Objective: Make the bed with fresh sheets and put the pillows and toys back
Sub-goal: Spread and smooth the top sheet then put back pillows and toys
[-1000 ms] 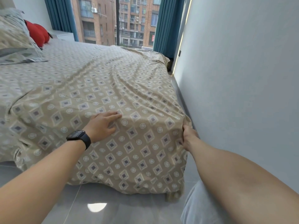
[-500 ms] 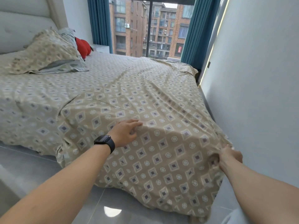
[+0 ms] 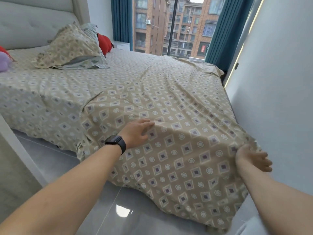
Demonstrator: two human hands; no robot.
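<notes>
A beige sheet (image 3: 169, 107) with a diamond pattern covers the bed and hangs over its foot end. My left hand (image 3: 138, 132), a black watch on its wrist, rests flat on the sheet at the foot edge. At the corner by the wall, my right hand (image 3: 253, 158) touches the hanging sheet with its fingers spread and held loose. A pillow (image 3: 72, 46) in the same pattern lies crumpled near the headboard (image 3: 25, 22). Behind it sits a red toy (image 3: 104, 42), and a purple toy (image 3: 3, 61) shows at the left edge.
A white wall (image 3: 279, 82) runs close along the bed's right side, leaving a narrow gap. Glossy grey floor tiles (image 3: 110, 209) lie in front of the bed. Blue curtains (image 3: 225, 31) frame a large window (image 3: 169, 26) beyond the bed.
The view has swung left and up, bringing the headboard and purple toy into sight. My right hand has loosened from its grip on the sheet corner. My left hand stays pressed on the sheet.
</notes>
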